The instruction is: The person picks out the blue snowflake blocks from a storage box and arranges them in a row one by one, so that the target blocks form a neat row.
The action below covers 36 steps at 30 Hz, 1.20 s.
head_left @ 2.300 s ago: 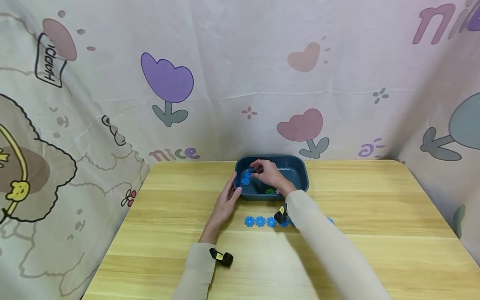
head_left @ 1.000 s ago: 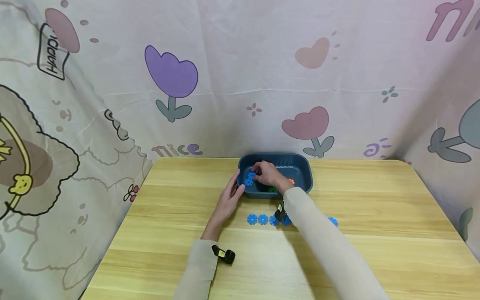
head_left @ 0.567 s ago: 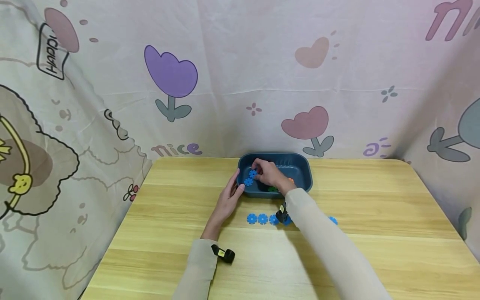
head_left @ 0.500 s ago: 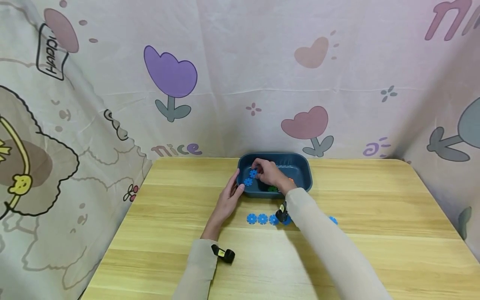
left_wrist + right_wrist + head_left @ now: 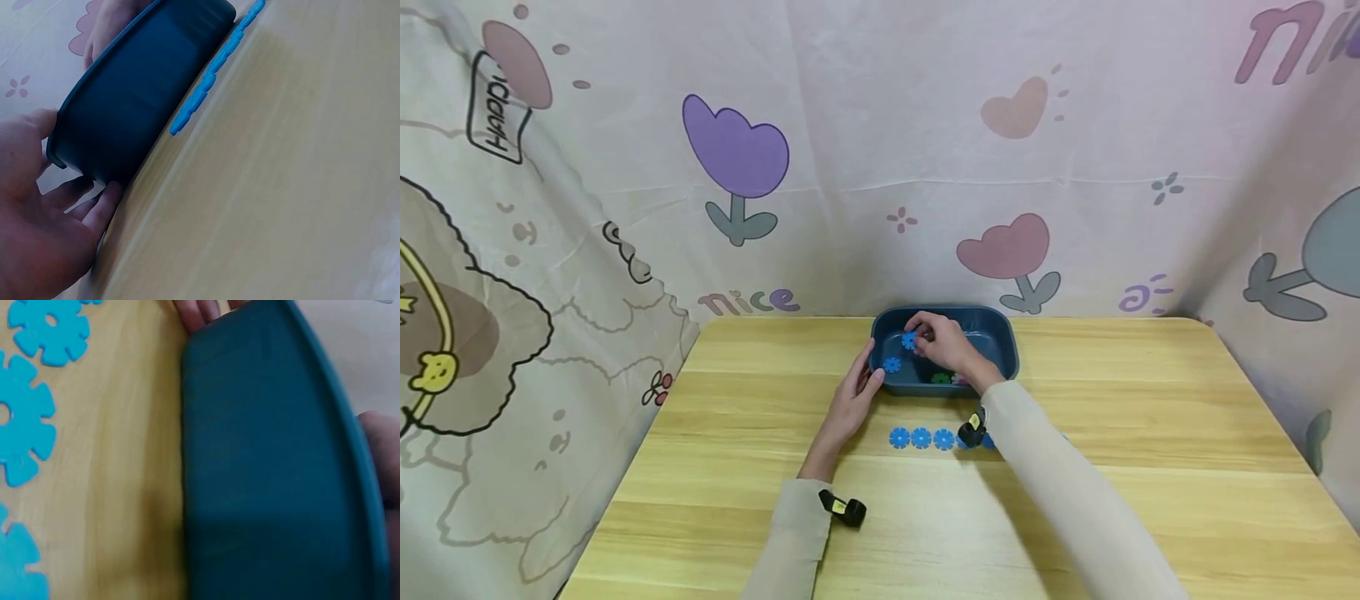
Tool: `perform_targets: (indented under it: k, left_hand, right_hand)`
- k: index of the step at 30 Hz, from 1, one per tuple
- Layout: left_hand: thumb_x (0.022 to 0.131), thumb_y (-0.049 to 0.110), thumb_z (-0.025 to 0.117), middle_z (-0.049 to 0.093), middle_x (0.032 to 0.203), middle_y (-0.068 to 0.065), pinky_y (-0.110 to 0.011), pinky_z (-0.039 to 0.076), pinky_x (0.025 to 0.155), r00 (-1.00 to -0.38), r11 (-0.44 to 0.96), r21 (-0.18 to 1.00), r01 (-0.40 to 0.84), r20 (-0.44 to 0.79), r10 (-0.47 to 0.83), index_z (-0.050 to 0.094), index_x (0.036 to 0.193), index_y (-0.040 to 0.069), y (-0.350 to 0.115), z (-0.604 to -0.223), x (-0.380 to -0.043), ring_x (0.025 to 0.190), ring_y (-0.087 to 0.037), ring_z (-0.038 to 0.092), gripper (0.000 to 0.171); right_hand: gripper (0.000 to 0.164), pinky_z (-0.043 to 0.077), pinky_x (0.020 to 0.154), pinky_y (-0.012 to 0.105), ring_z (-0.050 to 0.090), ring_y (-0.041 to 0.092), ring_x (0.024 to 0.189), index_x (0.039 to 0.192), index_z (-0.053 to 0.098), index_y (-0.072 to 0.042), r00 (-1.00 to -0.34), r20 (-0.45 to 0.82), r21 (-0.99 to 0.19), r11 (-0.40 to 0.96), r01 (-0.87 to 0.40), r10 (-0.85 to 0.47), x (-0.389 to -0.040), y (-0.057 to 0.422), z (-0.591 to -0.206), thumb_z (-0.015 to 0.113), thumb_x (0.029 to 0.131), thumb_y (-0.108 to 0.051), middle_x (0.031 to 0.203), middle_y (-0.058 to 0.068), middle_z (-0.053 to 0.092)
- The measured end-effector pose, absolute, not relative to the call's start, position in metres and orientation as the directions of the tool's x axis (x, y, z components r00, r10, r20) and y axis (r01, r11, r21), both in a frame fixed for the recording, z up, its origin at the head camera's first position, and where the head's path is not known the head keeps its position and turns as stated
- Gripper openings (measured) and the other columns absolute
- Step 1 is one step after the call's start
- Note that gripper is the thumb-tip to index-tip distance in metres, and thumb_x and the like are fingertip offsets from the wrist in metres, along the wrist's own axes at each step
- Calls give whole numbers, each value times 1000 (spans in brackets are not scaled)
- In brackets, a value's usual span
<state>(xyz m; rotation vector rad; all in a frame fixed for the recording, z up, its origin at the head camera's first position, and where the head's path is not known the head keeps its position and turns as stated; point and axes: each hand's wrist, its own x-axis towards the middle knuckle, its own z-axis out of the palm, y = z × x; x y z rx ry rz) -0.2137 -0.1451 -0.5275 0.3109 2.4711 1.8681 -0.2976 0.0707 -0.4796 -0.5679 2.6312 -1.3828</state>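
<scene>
A dark blue plastic box (image 5: 951, 390) stands at the table's back edge. My left hand (image 5: 847, 407) holds its left end; in the left wrist view the thumb is at the rim and the fingers lie lower against the wall. Inside the box, my right hand (image 5: 950, 345) pinches a blue notched plastic disc (image 5: 909, 340) between thumb and fingers. Another blue disc (image 5: 892, 365) lies on the box floor to the left. Much of the right hand is hidden behind the box wall in the right wrist view.
Blue notched discs (image 5: 921, 437) form a row on the wooden table (image 5: 715, 467) in front of the box, partly hidden by the right sleeve. A green piece (image 5: 941, 378) and a pink one (image 5: 958, 379) lie inside the box's near wall. A printed cloth (image 5: 850, 167) hangs behind.
My right hand has picked one blue disc off the others in the box and raised it slightly, apart from the remaining disc. The left hand has stayed at the box.
</scene>
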Motion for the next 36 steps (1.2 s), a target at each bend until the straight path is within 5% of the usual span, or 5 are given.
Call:
perform_targets:
  k: [12,25,36]
  left_hand:
    - [111,24,47,19,174,-13,-51,27,129,-979,277,954,113,60,194,23,166,14,-141,-494,-199,159,-37,24,60]
    - [111,23,47,19,173,-13,-50,25,129,-976,274,953,131,75,207,23,165,12,-141,-486,-195,160,-36,22,60]
    - [111,24,47,19,173,-13,-49,27,128,-975,273,952,139,83,207,23,165,12,-141,-489,-196,159,-36,23,60]
  right_hand:
    - [31,64,82,36,72,22,92,131,67,-9,-939,142,-823,490,-288,-314,-280,89,-461,65,100,-7,110,11,69]
    - [36,64,89,43,73,25,100,131,68,-9,-939,194,-818,482,-315,-284,-262,106,-447,73,96,-9,118,11,72]
    - [38,64,82,30,68,21,92,129,68,-6,-918,262,-813,445,-377,-299,-238,119,-443,76,92,-5,109,11,72]
